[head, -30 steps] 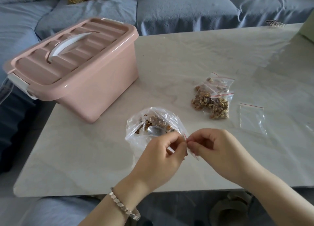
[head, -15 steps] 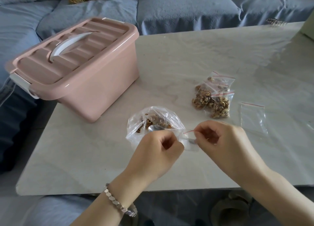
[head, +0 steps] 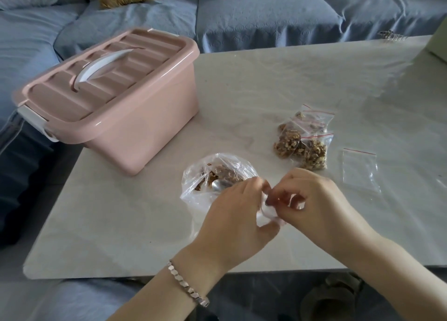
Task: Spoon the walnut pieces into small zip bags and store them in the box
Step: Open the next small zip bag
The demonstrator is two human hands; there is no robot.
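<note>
Two hands meet near the front edge of the pale marble-look table [head: 121, 224]. The left hand [head: 232, 214] and right hand [head: 316, 207] each pinch the mouth of a small clear zip bag [head: 268, 215], which looks empty. Just beyond the left knuckles sits a crumpled clear plastic bag of walnut pieces [head: 217, 171]. A metal spoon [head: 219, 185] lies in it, bowl showing, handle hidden behind that hand, so I'd say the left is nearer for scooping. Further right lie filled zip bags [head: 302, 141] and one flat empty zip bag [head: 360, 171]. Farthest left stands the pink plastic box [head: 135, 117], lid on.
</note>
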